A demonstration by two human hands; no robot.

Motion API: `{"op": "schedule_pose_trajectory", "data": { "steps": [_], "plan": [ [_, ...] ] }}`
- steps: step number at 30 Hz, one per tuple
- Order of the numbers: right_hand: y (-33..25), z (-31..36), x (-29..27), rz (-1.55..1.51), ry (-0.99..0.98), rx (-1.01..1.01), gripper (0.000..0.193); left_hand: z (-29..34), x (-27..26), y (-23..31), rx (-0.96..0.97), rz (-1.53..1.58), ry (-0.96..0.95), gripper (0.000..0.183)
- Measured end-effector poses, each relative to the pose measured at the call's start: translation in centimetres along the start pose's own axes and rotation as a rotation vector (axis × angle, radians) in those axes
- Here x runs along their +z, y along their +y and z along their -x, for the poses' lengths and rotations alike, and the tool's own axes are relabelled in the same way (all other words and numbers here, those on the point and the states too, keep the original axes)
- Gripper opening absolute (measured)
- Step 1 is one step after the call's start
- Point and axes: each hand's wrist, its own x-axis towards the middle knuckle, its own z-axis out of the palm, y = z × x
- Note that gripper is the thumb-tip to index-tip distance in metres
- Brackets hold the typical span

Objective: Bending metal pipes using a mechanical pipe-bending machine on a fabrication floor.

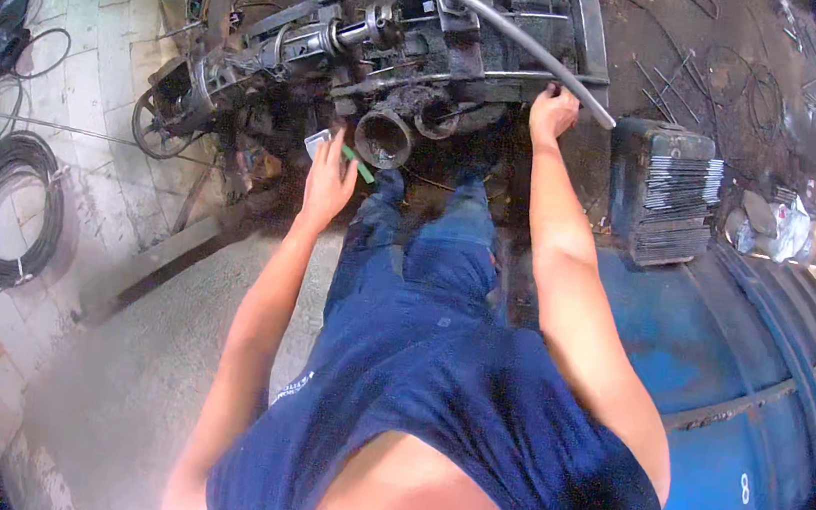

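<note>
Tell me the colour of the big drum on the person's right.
Blue, with a darker band around it; the drum shows in the head view.

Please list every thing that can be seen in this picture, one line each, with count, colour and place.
machine: one, black and greasy metal, top centre, in front of the person
curved metal bar: one, grey, running across the machine from top centre down to the right
small flat object: one, pale, in the left hand
green stick: one, green, beside the left hand
coiled cable: one, black, on the tiled floor at left
bundle of rods: one stack, grey, on a dark box at right
barrel: one, blue, lower right
left hand: raised, holding the small flat object
right hand: closed on the machine's frame beside the curved metal bar
</note>
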Motion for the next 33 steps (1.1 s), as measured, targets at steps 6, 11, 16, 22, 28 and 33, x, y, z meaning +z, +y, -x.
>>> {"op": "schedule_pose_trajectory", "data": {
  "steps": [6,11,16,22,28,33],
  "plan": [
    [-4.2,5.8,-3.2,-0.129,-0.179,-0.268,0.018,2.2,6.2,-8.1,-0.249,0.136,-0.107,0.035],
    [-18.4,9.8,-12.2,-0.469,-0.491,-0.89,0.012,4.0,11.7,-11.9,-1.074,0.861,-0.204,0.061],
    [-25.4,1.9,-10.9,-0.197,0.038,-1.005,0.023,0.9,10.3,-7.8,-1.266,1.591,-0.141,0.045],
    [-27.2,0.0,-8.6,0.278,-0.07,-0.799,0.045,-2.1,6.4,-10.8,-1.354,2.452,0.02,0.025],
    [-27.7,0.4,-8.3,0.282,-0.136,-0.769,0.052,-3.1,4.9,-9.9,-1.535,2.419,0.114,0.018],
    [-27.9,0.2,-9.1,0.307,-0.193,-0.709,0.054,-2.5,4.2,-9.7,-1.531,2.294,0.133,0.023]
  ]
}}
